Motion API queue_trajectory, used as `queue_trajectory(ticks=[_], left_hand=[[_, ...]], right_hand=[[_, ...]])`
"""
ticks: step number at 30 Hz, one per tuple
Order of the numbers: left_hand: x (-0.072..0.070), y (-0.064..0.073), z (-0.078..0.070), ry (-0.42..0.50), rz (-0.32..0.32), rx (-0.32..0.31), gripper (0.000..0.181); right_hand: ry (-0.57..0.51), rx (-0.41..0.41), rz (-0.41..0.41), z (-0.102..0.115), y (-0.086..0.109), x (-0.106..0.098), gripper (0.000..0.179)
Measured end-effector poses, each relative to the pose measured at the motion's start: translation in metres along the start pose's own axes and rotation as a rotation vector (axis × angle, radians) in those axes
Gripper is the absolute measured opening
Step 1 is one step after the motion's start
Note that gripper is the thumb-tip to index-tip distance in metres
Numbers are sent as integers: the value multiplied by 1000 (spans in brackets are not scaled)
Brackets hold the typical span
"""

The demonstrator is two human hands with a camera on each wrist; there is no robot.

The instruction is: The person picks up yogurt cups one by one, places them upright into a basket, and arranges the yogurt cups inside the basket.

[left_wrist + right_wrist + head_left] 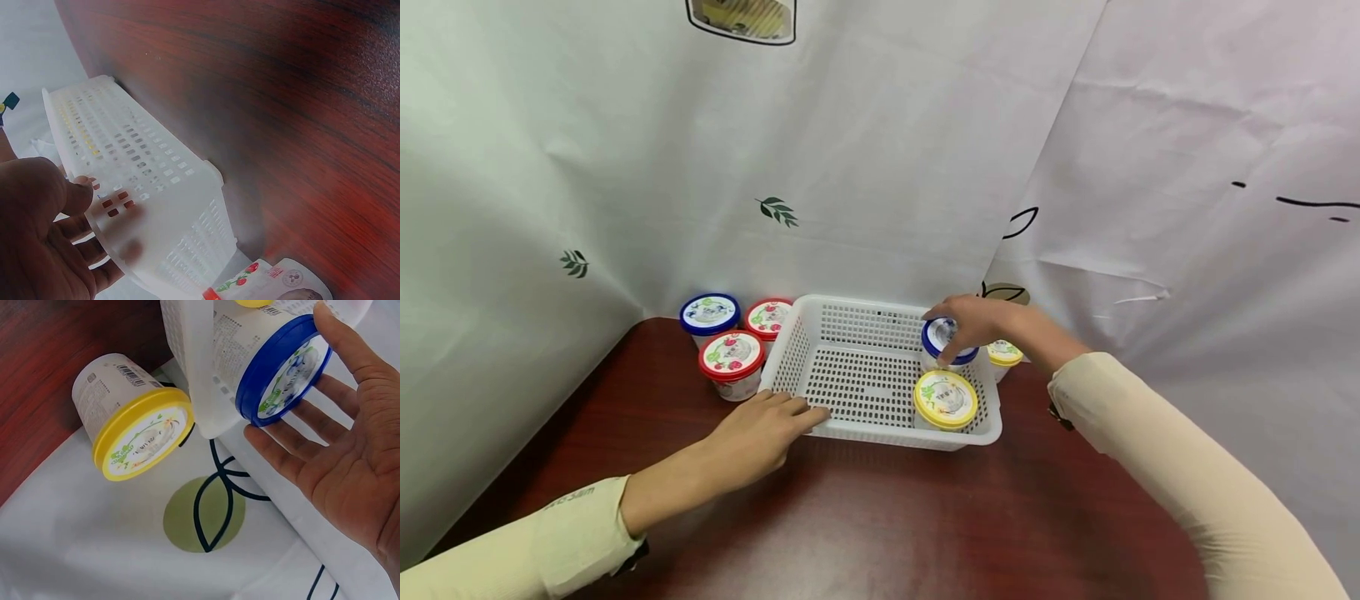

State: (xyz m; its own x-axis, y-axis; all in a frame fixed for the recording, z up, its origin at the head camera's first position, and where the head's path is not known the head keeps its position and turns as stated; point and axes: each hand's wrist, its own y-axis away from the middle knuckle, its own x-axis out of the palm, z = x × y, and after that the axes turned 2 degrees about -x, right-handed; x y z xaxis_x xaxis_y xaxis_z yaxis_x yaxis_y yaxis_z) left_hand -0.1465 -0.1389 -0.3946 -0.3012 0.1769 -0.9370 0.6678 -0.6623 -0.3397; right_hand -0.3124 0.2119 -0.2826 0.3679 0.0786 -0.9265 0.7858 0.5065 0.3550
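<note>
So left of the white basket on the dark red surface there's a blue-topped tub at the back, then a front red-lidded tub and a rear red-lidded tub right up by the basket's side. The left hand has its fingers hooked over the basket's near-left corner, gripping the rim. Inside the basket, at its right end, a yellow-lidded tub sits in front and a blue-lidded tub behind, pinched at the lid by the right hand, thumb and fingers on opposite sides. Just outside the basket's right side: another yellow-topped tub.
</note>
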Motion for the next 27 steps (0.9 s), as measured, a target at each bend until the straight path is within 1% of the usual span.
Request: queue_trajectory(ticks=[8, 18, 27], left_hand=[[-1, 0, 0, -3, -9, 3, 53], [0, -1, 0, -6, -11, 5, 53], [1, -1, 0, -16, -9, 2, 53]], right_hand=[[5, -8, -4, -4, -7, 8, 90], [-15, 45, 18, -7, -13, 15, 92], [-22, 39, 31, -12, -18, 18, 91]])
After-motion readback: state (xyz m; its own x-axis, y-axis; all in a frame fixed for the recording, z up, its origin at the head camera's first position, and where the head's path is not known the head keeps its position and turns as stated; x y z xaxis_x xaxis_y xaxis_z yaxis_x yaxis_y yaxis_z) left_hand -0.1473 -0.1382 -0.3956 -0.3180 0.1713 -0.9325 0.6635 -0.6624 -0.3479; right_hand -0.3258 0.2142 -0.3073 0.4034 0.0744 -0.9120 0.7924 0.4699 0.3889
